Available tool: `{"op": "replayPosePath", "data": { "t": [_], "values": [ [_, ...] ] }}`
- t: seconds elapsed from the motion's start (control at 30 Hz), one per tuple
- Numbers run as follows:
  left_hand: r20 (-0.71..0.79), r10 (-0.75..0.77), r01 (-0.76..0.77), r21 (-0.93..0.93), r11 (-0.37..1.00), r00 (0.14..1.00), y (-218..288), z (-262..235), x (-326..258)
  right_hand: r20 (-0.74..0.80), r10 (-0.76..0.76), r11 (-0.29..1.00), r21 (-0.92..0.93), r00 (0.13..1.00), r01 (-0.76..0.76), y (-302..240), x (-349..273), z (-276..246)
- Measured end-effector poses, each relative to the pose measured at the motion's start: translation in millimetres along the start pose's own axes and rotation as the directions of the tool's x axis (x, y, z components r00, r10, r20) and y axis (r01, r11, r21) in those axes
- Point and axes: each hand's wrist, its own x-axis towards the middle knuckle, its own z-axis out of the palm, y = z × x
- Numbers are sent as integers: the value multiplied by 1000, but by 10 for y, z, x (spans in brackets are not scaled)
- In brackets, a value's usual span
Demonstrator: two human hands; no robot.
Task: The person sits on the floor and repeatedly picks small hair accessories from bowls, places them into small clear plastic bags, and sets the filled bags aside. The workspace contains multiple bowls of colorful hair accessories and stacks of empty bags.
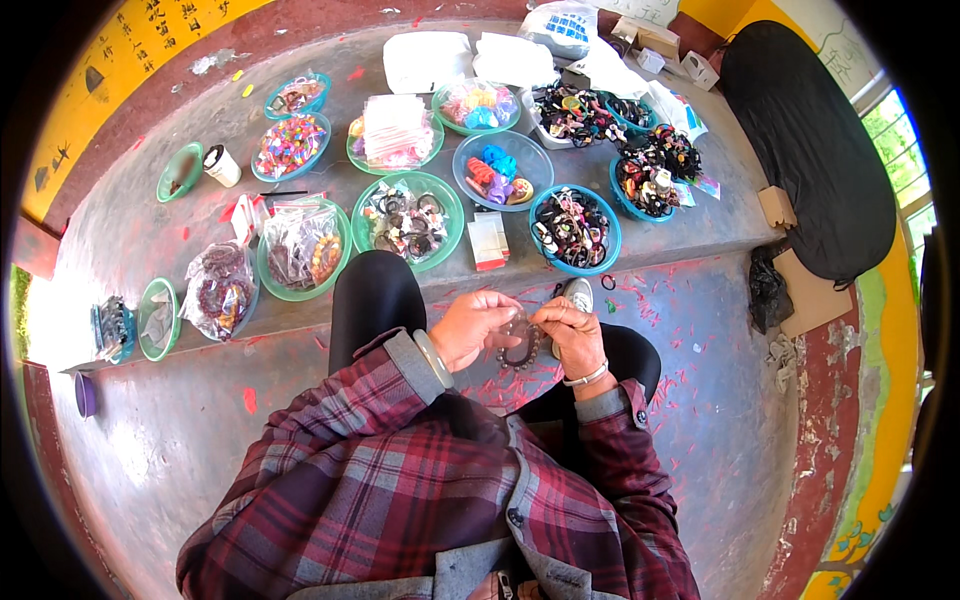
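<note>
Between my two hands, above my lap, hangs a beaded bracelet (518,360), dark with round beads. It seems to sit inside a small clear plastic bag (519,328), whose outline is faint. My left hand (468,330) is closed on the bag's upper left side, thumb and fingers pinched. At the upper right my right hand (573,337) grips the bag with its fingertips. Nearest to my hands on the raised ledge stand a green bowl of bagged hair ties (462,225) and a small white and red box (489,241).
Along the concrete ledge (650,245) stand several plastic bowls of hair ties and trinkets, including a blue bowl (575,268). A white cup (222,166) and white sacks (428,62) are farther back. Red scraps (680,350) litter the floor. A large black oval (810,150) leans at right.
</note>
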Motion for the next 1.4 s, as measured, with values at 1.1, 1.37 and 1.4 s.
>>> {"op": "replayPosePath", "data": {
  "t": [1.1,1.37,1.4],
  "values": [
    [22,341,-333,274,902,940,-5,167,-94,-162,-61,996,57,985,71,-1,3,-3],
    [47,180,-185,350,918,982,186,245,-90,-152,-141,989,-68,978,132,-20,17,-9],
    [37,166,-166,412,896,985,187,249,-75,-125,-149,982,-133,981,132,-40,13,-4]
  ]
}}
